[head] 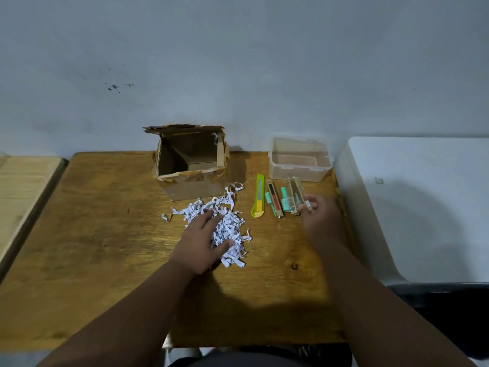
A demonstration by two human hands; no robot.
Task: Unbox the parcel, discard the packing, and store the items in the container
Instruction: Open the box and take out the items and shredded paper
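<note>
Cardboard box [189, 165] stands at rear centre of wooden table [105, 234], against the wall. Top flaps open and torn, tape remnants on front rim. Interior as visible: bare, no contents seen; floor partly in shadow.

Clear plastic container [300, 160] sits rear right, no lid on it, upright. Nothing seen inside; base reads pinkish through the walls.

Shredded paper [225, 223], white w/ print, lies in a loose pile on the table in front of the box, none of it inside either vessel. A few strips stray toward the box front and to the left.

Left hand [203, 242] rests palm-down on the pile, fingers spread apart, thumb dug into the shreds on the near-right side. Not clamped on anything.

Items laid out in a row betw. the pile and the container, all on the table: yellow-green utility knife [258, 197], closest to the pile; then a brown stick pack [274, 198] w/ red/black panel; then mint-green tubes [285, 201]; then tan cardboard sticks [296, 193] at far right.

Right hand [318, 213] is at the near end of the tan sticks, fingertips touching them, fingers loosely curled. Cannot tell if closed on one; blurred.

White surface [423, 194] adjoins the table on the right.
</note>
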